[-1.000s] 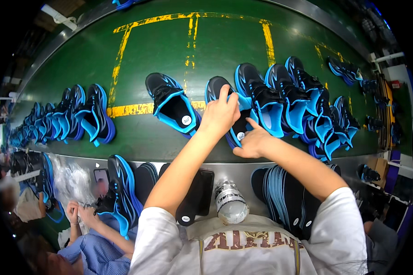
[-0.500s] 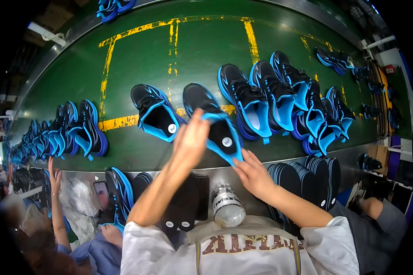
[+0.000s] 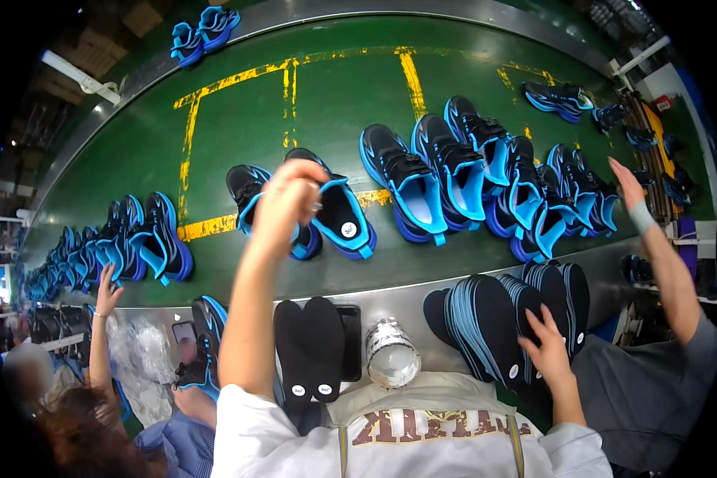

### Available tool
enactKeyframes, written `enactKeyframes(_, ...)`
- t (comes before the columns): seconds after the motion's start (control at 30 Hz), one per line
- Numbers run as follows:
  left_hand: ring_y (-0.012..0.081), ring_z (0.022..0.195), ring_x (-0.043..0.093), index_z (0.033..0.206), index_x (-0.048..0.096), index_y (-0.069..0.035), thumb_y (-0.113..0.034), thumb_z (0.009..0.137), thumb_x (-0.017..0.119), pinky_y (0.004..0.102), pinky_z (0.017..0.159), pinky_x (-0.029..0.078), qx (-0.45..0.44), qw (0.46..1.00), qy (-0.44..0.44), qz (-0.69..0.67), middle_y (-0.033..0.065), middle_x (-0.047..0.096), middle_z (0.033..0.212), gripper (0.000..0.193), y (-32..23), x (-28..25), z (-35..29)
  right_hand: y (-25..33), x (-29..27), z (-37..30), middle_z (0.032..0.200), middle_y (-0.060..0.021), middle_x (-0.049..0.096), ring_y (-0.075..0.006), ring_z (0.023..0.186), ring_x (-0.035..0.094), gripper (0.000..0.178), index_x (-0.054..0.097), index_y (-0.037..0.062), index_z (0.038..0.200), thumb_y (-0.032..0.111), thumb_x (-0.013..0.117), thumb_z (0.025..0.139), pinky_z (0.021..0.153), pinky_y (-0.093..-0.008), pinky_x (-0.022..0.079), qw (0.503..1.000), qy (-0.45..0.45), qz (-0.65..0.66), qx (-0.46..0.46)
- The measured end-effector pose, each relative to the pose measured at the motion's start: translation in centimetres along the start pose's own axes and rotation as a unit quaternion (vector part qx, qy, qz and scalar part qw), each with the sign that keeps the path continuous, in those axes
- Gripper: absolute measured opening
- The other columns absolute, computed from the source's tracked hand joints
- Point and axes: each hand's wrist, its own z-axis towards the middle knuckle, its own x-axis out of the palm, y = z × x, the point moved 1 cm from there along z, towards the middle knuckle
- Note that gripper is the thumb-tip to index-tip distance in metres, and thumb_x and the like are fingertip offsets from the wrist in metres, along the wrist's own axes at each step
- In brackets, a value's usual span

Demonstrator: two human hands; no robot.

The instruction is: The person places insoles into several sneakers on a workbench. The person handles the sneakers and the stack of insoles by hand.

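My left hand (image 3: 288, 199) is over a pair of black and blue sneakers on the green belt. Its fingers are curled closed, and what they hold, if anything, is hidden. The right sneaker (image 3: 350, 215) of the pair shows a black insole with a white round label at its heel. Behind my wrist, the left sneaker (image 3: 244, 183) is partly covered. My right hand (image 3: 546, 344) lies with fingers spread at the stacks of black, blue-edged insoles (image 3: 479, 327) on the metal ledge, nearest the middle stack.
More sneakers (image 3: 402, 175) stand at the right, others (image 3: 158, 235) at the left. On the ledge are two insoles (image 3: 309, 342), a dark phone (image 3: 349, 334) and a clear jar (image 3: 392, 358). A co-worker's hand (image 3: 628, 185) reaches in at the right, another's (image 3: 106, 288) at the left.
My right hand has left the sneaker's heel and moved down right to the insoles. The right sneaker now stands beside its mate, and my left hand is further left and higher.
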Motion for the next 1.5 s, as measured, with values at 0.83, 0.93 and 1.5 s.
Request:
enactKeyframes(0.83, 0.0265, 0.057, 0.054, 0.073, 0.057, 0.003, -0.042, 0.085, 0.049, 0.0371, 0.055, 0.041, 0.012, 0.932, -0.021, 0.361, 0.0166, 0.053, 0.058, 0.046, 5.6, 8.9, 8.2, 13.2, -1.2, 18.4, 0.061, -0.0111, 0.062, -0.0147, 0.055, 0.057, 0.019, 0.067, 0.0, 0.073, 0.018, 0.065, 0.067, 0.054, -0.0297, 0.046, 0.962, 0.205, 0.165, -0.073)
enactKeyframes(0.93, 0.0163, 0.054, 0.047, 0.073, 0.057, 0.003, -0.042, 0.085, 0.05, 0.0333, 0.052, 0.039, -0.059, 0.956, 0.007, 0.288, 0.0099, 0.049, 0.053, 0.048, 6.0, 9.0, 7.7, 14.5, 4.8, 22.4, 0.06, -0.0197, 0.058, -0.0288, 0.061, 0.061, 0.017, 0.062, -0.0034, 0.062, 0.013, 0.057, 0.064, 0.063, -0.0365, 0.05, 0.976, 0.094, -0.027, -0.196)
enactKeyframes(1.5, 0.0076, 0.073, 0.047, 0.096, 0.057, 0.005, -0.045, 0.084, 0.054, 0.0232, 0.064, 0.04, -0.042, 0.989, -0.002, 0.141, 0.0032, 0.056, 0.078, 0.051, 9.1, 10.1, 6.6, 14.3, 6.4, 19.8, 0.09, -0.0225, 0.056, -0.0318, 0.083, 0.057, 0.014, 0.064, -0.0007, 0.075, 0.008, 0.055, 0.069, 0.071, -0.0376, 0.049, 0.944, 0.1, -0.209, -0.237)
